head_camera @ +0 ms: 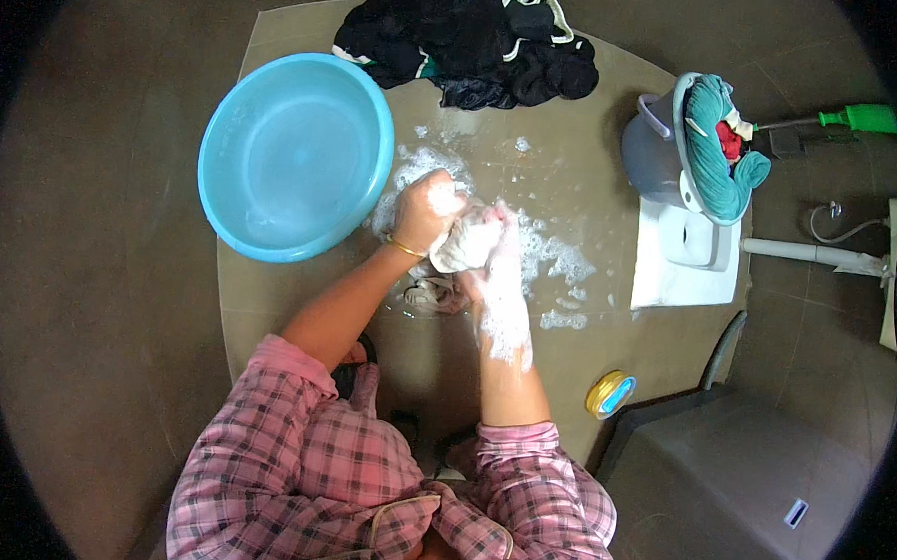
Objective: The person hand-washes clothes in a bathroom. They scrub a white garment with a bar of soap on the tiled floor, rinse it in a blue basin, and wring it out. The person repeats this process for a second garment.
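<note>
A soapy white cloth [467,242] is bunched between my two hands, above the wet tiled floor. My left hand [426,210], with a gold bangle at the wrist, is closed on the cloth's left side. Suds cover my right hand [499,245] and forearm; its fingers grip the right side of the cloth. Just below my hands, part of a pale, wet cloth [433,294] lies on the floor; whether it joins the held cloth is hidden. White foam [558,256] is spread on the tiles around both hands.
A light-blue plastic basin [296,157] stands at left. Black clothes [444,24] lie at the far side. A bucket [653,150] with teal and red cloth stands at right, beside a white squat toilet [648,266]. Nearer are a round yellow-and-blue container [610,394] and a dark grey surface [726,465].
</note>
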